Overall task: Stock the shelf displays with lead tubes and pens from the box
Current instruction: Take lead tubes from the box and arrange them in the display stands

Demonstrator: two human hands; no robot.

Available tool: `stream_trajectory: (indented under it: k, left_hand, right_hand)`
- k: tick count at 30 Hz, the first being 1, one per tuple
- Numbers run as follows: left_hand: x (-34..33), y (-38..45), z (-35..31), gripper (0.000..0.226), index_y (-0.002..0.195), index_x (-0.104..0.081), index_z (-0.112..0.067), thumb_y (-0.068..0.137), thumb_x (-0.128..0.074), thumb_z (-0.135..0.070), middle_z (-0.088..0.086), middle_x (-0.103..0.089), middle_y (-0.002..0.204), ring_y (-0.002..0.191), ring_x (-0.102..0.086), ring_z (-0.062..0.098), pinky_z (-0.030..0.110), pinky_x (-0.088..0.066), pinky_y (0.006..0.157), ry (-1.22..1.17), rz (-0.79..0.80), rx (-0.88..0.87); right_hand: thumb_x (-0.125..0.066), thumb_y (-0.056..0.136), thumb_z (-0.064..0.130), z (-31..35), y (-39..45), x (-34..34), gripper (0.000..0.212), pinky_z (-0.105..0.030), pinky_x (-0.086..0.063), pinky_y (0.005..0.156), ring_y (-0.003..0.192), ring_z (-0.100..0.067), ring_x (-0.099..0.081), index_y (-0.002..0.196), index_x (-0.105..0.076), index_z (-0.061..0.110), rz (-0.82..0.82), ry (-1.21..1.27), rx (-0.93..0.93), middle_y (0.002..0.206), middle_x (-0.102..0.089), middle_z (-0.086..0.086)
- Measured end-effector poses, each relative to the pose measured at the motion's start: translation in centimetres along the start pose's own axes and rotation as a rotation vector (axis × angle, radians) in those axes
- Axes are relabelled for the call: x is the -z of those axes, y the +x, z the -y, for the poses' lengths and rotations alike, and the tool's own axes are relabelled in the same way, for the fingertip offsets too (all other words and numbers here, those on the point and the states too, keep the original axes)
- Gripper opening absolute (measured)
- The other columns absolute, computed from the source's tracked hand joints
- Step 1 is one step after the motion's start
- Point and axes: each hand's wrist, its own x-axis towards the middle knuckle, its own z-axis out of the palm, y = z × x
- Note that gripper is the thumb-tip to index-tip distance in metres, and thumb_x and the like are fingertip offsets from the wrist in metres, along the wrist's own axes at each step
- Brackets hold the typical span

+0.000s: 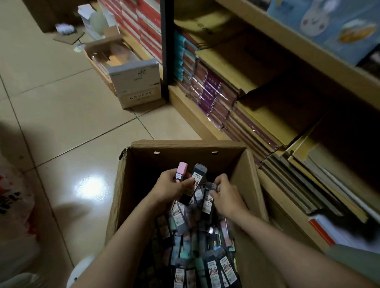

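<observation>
An open cardboard box [255, 184] stands on the floor below me, filled with several lead tubes [214, 271] in dark, teal and pink cases. My left hand [169, 188] is inside the box, shut on a pink lead tube [181, 171] and a dark lead tube [196, 182] that stick up from my fingers. To the right of it, my right hand [227, 196] is pinched on a small grey tube end [211, 186] above the pile. No pens are clearly visible.
Wooden shelves [300, 41] on the right hold stacked notebooks and brown packets [221, 92]. A white carton [136, 83] and an open cardboard box [106, 54] sit on the tiled floor ahead. A white and red plastic bag [10, 195] lies at the left.
</observation>
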Motion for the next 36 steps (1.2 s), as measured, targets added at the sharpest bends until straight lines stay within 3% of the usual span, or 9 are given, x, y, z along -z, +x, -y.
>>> stream_trajectory:
  k: [3, 7, 12, 16, 20, 25, 29, 33, 36]
  left_hand:
    - [0.6, -1.0, -5.8, 0.015, 0.105, -0.066, -0.011, 0.091, -0.065, -0.014, 0.006, -0.072, 0.088, 0.072, -0.07, 0.009, 0.022, -0.051, 0.058, 0.11, 0.09, -0.077]
    - [1.7, -2.8, -14.3, 0.016, 0.105, -0.067, -0.019, 0.09, -0.068, -0.025, 0.007, -0.072, 0.085, 0.058, -0.061, 0.015, 0.026, -0.044, 0.047, 0.202, 0.093, -0.17]
    - [2.2, -5.3, -21.6, 0.014, 0.1, -0.068, -0.018, 0.088, -0.068, -0.025, -0.001, -0.072, 0.082, 0.052, -0.061, -0.002, 0.016, -0.045, 0.047, 0.063, 0.071, -0.366]
    - [2.3, -5.8, -24.3, 0.019, 0.103, -0.069, -0.019, 0.087, -0.068, -0.029, 0.005, -0.07, 0.094, 0.062, -0.059, 0.005, 0.017, -0.044, 0.051, -0.059, 0.052, -0.412]
    - [3.6, -5.0, -27.7, 0.012, 0.094, -0.073, -0.021, 0.085, -0.071, -0.029, 0.005, -0.074, 0.086, 0.068, -0.064, 0.014, 0.027, -0.054, 0.058, -0.103, 0.006, -0.472]
    - [5.1, -3.8, -30.3, 0.015, 0.097, -0.072, -0.018, 0.085, -0.07, -0.027, -0.007, -0.069, 0.064, 0.045, -0.055, -0.002, 0.014, -0.039, 0.042, -0.235, -0.001, -0.524]
    - [4.8, -3.1, -30.2, 0.014, 0.097, -0.072, -0.018, 0.086, -0.069, -0.027, -0.001, -0.067, 0.074, 0.053, -0.055, 0.004, 0.016, -0.041, 0.046, -0.227, -0.004, -0.487]
    - [4.5, -2.1, -30.0, 0.013, 0.098, -0.07, -0.019, 0.088, -0.068, -0.026, 0.003, -0.067, 0.082, 0.06, -0.055, 0.007, 0.019, -0.042, 0.051, -0.228, 0.002, -0.455]
    - [4.8, -1.3, -30.1, 0.014, 0.1, -0.068, -0.018, 0.088, -0.067, -0.026, 0.001, -0.066, 0.08, 0.058, -0.057, 0.005, 0.017, -0.042, 0.049, -0.256, -0.014, -0.441]
  right_hand:
    - [-0.059, 0.095, 0.02, 2.8, -1.2, 4.7, 0.036, -0.028, -0.054, 0.065, 0.082, -0.012, -0.062, 0.124, -0.042, 0.031, -0.066, 0.009, 0.109, 0.099, -0.061, 0.002]
    - [-0.065, 0.091, 0.025, 7.2, -3.5, 13.3, 0.026, -0.035, -0.059, 0.073, 0.084, -0.01, -0.064, 0.111, -0.053, 0.037, -0.226, 0.039, 0.279, 0.105, -0.063, 0.005]
    - [-0.069, 0.088, 0.023, 12.5, -5.9, 23.2, 0.018, -0.03, -0.056, 0.076, 0.084, -0.006, -0.065, 0.101, -0.059, 0.03, -0.478, 0.088, 0.474, 0.097, -0.065, 0.01]
    - [-0.074, 0.084, 0.026, 16.5, -6.7, 29.5, 0.018, -0.029, -0.055, 0.071, 0.08, -0.01, -0.067, 0.095, -0.06, 0.031, -0.655, 0.065, 0.551, 0.095, -0.068, 0.007]
    - [-0.077, 0.081, 0.026, 20.5, -6.3, 35.1, 0.015, -0.026, -0.052, 0.069, 0.079, -0.011, -0.064, 0.09, -0.067, 0.02, -0.841, 0.021, 0.6, 0.084, -0.069, 0.005]
    - [-0.078, 0.081, 0.024, 24.9, -3.3, 38.5, 0.014, -0.013, -0.042, 0.06, 0.075, -0.007, -0.06, 0.089, -0.067, 0.022, -0.95, 0.012, 0.605, 0.085, -0.066, 0.005]
    - [-0.077, 0.082, 0.02, 27.1, 0.6, 38.8, 0.015, -0.02, -0.047, 0.066, 0.084, -0.014, -0.062, 0.091, -0.066, 0.019, -0.932, 0.016, 0.558, 0.092, -0.067, 0.0]
    - [-0.076, 0.083, 0.016, 27.7, 4.4, 38.5, 0.016, -0.012, -0.036, 0.054, 0.072, -0.004, -0.053, 0.086, -0.061, 0.021, -0.94, 0.038, 0.525, 0.09, -0.063, 0.001]
    - [-0.075, 0.084, 0.014, 27.6, 6.3, 38.5, 0.019, -0.015, -0.036, 0.056, 0.071, -0.002, -0.051, 0.084, -0.057, 0.022, -0.942, 0.01, 0.509, 0.086, -0.059, 0.003]
